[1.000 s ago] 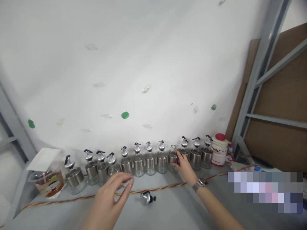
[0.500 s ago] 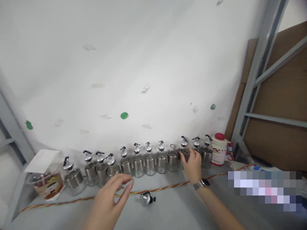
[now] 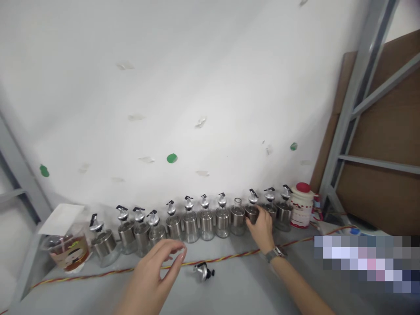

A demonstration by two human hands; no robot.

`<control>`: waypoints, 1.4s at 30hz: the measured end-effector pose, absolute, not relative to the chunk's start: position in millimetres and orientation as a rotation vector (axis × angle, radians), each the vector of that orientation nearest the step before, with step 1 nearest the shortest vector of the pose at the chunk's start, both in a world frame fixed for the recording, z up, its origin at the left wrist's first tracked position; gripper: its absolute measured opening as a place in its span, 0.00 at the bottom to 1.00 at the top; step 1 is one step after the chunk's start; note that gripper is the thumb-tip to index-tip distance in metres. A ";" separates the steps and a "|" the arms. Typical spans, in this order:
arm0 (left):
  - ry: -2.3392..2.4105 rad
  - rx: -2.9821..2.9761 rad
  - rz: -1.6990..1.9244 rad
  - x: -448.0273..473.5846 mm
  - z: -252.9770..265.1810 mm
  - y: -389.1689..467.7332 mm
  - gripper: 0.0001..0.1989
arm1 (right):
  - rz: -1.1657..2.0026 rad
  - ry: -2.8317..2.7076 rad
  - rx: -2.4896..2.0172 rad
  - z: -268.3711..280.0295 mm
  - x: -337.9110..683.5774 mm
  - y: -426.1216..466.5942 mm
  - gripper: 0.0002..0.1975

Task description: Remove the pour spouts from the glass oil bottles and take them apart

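Observation:
A row of glass oil bottles with steel sleeves stands along the wall, most topped by silver pourers with black flaps. My right hand has its thumb and fingers around the sides of one capped oil bottle toward the right of the row. To the left of that bottle stands an uncapped oil bottle, its glass neck bare. My left hand hovers in front of the row, fingers curved and thumb apart, with nothing in it. A loose pourer top lies on the grey surface to its right.
A red and yellow twisted cord crosses the grey surface in front of the bottles. At the left stands a clear plastic cup beneath a white paper. A cream jar with a red lid ends the row by the metal frame.
My right hand has closed in lower around the bottle. The whole view has shifted slightly, while my left hand and the loose pourer stay much as they were.

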State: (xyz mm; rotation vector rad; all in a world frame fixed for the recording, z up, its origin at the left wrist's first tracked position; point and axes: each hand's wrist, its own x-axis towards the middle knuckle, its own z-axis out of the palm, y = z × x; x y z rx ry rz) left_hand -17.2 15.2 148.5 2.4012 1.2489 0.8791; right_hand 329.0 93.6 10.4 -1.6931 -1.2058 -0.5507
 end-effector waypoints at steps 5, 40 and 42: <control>1.241 2.420 0.896 -18.3 147.0 15.0 0.10 | -0.512 -1.132 -1.743 9.8 325.7 90.7 0.22; 0.768 1.893 1.289 -5.0 180.0 -31.5 0.20 | -0.062 -2.166 -0.846 135.6 191.8 -49.7 0.36; 0.742 1.973 1.310 -6.0 181.4 -32.5 0.17 | -0.032 -2.196 -0.857 135.4 192.0 -50.9 0.32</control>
